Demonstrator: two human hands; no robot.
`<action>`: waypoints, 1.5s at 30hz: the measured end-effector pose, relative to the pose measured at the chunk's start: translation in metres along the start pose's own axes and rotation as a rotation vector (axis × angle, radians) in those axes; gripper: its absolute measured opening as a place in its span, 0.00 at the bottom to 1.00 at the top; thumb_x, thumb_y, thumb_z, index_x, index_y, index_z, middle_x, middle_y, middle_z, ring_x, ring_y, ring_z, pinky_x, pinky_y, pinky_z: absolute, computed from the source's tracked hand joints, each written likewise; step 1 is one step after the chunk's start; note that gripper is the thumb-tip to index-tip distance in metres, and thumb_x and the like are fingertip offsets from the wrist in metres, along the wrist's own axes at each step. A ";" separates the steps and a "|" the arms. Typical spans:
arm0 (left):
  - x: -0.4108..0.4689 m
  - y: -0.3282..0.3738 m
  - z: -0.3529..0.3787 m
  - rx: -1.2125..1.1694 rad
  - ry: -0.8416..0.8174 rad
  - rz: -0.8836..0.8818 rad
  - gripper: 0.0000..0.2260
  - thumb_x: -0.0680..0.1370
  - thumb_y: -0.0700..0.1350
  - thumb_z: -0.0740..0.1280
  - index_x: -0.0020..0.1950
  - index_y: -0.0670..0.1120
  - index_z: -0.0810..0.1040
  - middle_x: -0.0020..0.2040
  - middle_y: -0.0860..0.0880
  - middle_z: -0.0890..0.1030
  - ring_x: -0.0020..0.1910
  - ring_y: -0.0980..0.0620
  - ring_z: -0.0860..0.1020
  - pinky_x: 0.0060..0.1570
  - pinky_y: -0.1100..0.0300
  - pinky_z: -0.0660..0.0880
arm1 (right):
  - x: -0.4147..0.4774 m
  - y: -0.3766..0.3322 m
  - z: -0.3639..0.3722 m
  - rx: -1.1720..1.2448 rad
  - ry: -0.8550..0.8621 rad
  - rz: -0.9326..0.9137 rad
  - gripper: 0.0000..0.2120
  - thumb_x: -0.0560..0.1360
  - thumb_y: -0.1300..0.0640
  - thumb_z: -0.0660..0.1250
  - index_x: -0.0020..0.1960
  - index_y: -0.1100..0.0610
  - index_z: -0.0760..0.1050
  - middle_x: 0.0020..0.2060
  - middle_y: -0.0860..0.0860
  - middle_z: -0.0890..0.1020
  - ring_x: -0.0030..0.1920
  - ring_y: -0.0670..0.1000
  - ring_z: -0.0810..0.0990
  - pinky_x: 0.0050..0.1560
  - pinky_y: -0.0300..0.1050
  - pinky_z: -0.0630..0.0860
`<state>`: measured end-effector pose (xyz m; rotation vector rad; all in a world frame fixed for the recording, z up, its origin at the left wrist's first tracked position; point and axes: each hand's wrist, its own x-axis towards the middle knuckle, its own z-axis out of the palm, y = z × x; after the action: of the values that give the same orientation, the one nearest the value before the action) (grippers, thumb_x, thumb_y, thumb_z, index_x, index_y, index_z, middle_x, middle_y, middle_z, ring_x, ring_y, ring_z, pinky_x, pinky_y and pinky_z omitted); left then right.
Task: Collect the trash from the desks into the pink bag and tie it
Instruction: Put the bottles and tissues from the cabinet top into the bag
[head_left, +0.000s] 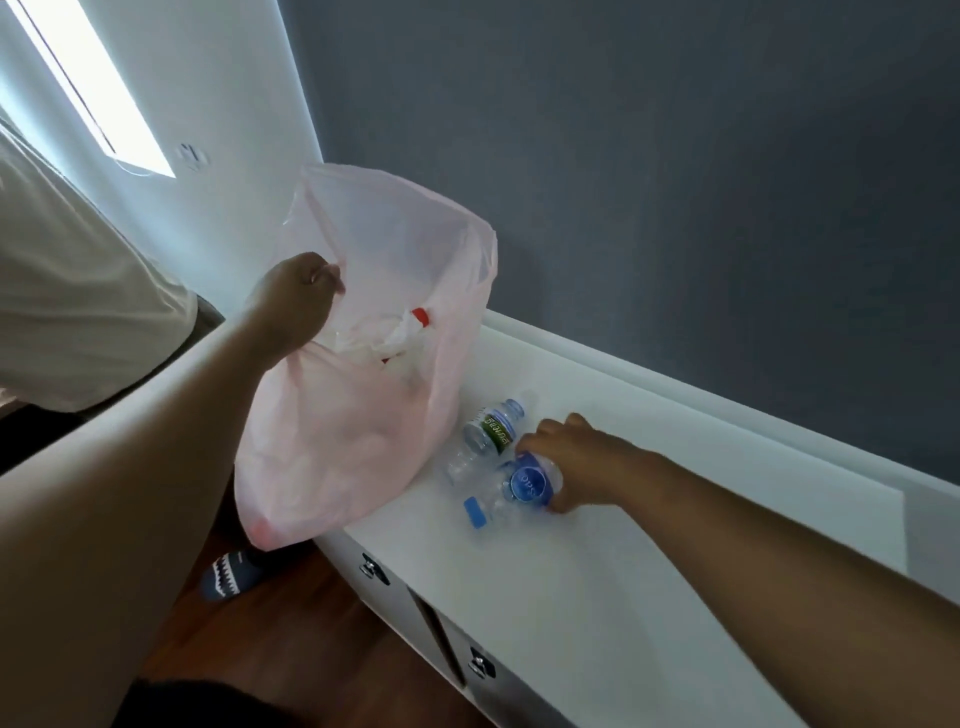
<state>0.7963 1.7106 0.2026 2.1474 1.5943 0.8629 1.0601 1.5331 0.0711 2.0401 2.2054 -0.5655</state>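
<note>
A translucent pink bag (363, 426) hangs open at the left end of the white desk (597, 597). My left hand (298, 291) grips its near rim and holds it up. Inside lie crumpled white trash and something with a red cap (422, 316). On the desk lie two clear plastic bottles. My right hand (563, 457) is closed around the blue-labelled bottle (514, 491), whose blue cap points toward me. The green-labelled bottle (488, 434) lies just beyond it, touching the bag's side.
A dark grey wall (675, 182) runs behind the desk, with a white ledge (675, 384) along its back edge. Drawer fronts with metal knobs (373, 566) face the wooden floor (270, 639). A patterned slipper (234, 571) shows under the bag. A bed (78, 291) stands left.
</note>
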 end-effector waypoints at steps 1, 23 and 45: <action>0.001 0.000 -0.002 0.013 0.005 0.002 0.13 0.81 0.48 0.59 0.49 0.44 0.81 0.46 0.44 0.78 0.51 0.37 0.77 0.50 0.51 0.73 | 0.001 -0.002 -0.012 0.052 0.051 -0.015 0.33 0.65 0.47 0.76 0.66 0.43 0.67 0.58 0.49 0.72 0.61 0.55 0.68 0.58 0.52 0.74; -0.005 -0.018 -0.032 -0.159 0.191 -0.003 0.17 0.81 0.51 0.53 0.46 0.37 0.69 0.40 0.43 0.73 0.39 0.48 0.70 0.41 0.53 0.67 | 0.097 -0.111 -0.185 0.057 0.553 -0.057 0.40 0.68 0.42 0.75 0.75 0.47 0.61 0.69 0.55 0.67 0.70 0.59 0.64 0.65 0.53 0.70; -0.006 -0.021 0.039 -0.047 0.009 -0.007 0.14 0.77 0.57 0.51 0.37 0.51 0.67 0.35 0.50 0.73 0.34 0.50 0.70 0.36 0.54 0.66 | 0.059 -0.011 -0.013 0.271 -0.128 0.115 0.38 0.63 0.45 0.79 0.69 0.40 0.66 0.63 0.49 0.70 0.66 0.58 0.67 0.61 0.50 0.71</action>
<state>0.8047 1.7155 0.1584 2.1076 1.5685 0.8999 1.0451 1.5929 0.0674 2.1662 2.0185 -0.9989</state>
